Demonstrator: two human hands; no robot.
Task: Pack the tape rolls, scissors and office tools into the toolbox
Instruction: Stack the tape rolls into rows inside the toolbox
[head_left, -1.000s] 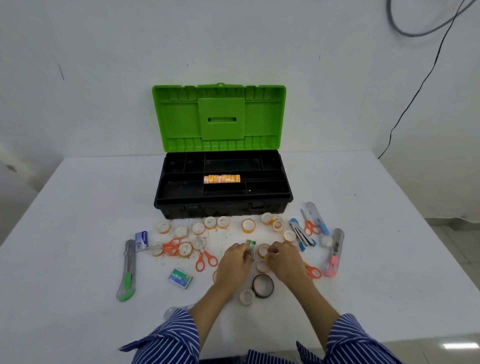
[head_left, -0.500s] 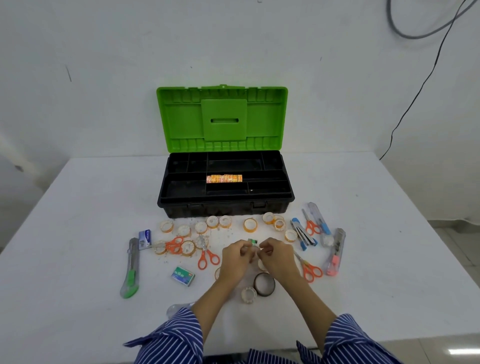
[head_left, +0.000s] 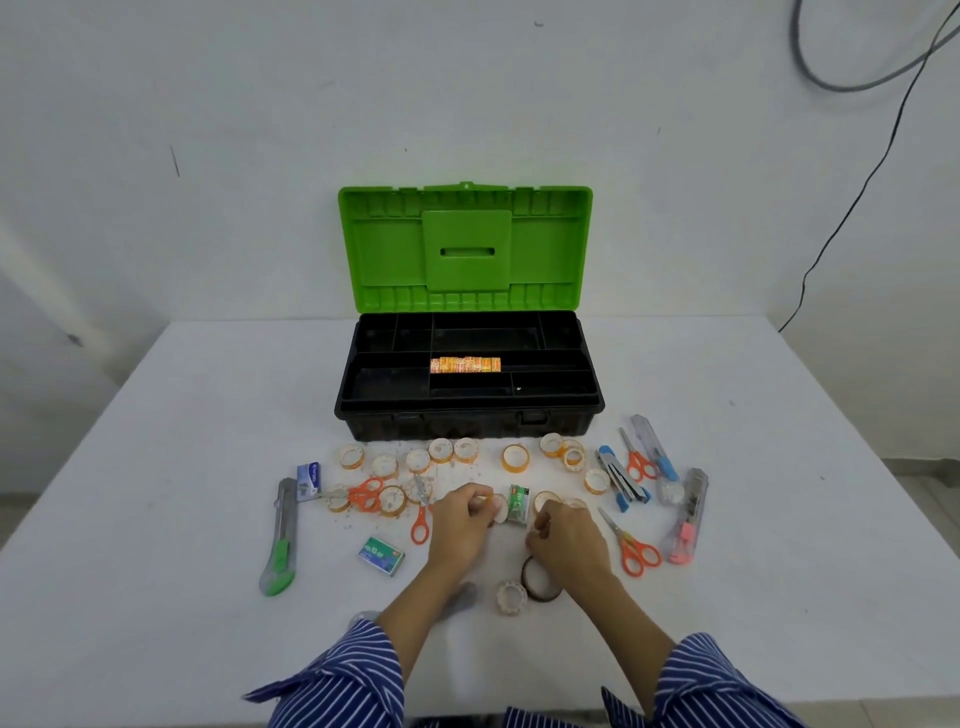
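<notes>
Left hand (head_left: 462, 525) pinches tape roll (head_left: 500, 508); right hand (head_left: 569, 535) curled, hold unclear; four scissors

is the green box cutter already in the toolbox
No, the green box cutter lies on the table to the left of the hands, outside the toolbox.

Blue shirt sleeves (head_left: 722, 686) with thin white stripes, cuffs rolled, forearms bare.
</notes>
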